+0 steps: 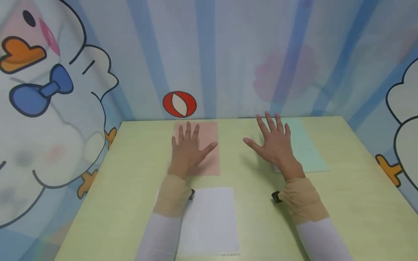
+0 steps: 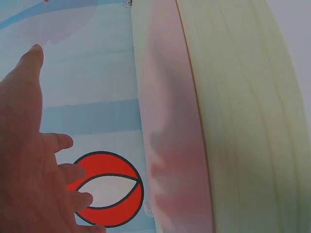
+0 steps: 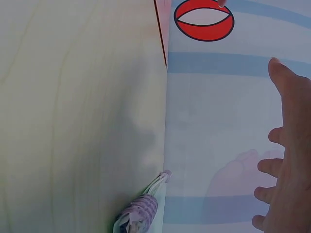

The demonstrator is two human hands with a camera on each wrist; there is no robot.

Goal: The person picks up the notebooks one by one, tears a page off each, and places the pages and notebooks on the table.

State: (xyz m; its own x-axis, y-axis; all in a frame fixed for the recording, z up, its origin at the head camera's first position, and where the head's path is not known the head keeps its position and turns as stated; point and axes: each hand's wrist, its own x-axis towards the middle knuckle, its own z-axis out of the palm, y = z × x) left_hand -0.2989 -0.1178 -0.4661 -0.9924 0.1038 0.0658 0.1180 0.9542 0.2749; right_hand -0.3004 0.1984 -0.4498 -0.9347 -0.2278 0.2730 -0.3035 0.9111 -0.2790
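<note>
Fingers [image 1: 188, 131] of the L hand [image 1: 187, 154] are spread wide, nothing gripped; R hand [image 1: 277, 145] likewise, splayed & free. Wrist views suggest both are up off the counter [image 1: 251, 210], approx. level w/ the wall [image 1: 228, 65] & its red ball print [image 1: 179, 104]. Pink notebook [image 1: 210, 159] lies below L hand, long axis front-to-back; mint notebook [image 1: 308, 148] is below & to the right of R hand, same axis. White lined notebook [image 1: 209, 221] sits on the near side, partly behind L forearm [image 1: 160, 235], also lengthwise front-to-back. Key relation, I'd judge: L is nearest pink, R nearest mint; white lies back from both, L prob. closer.
</note>
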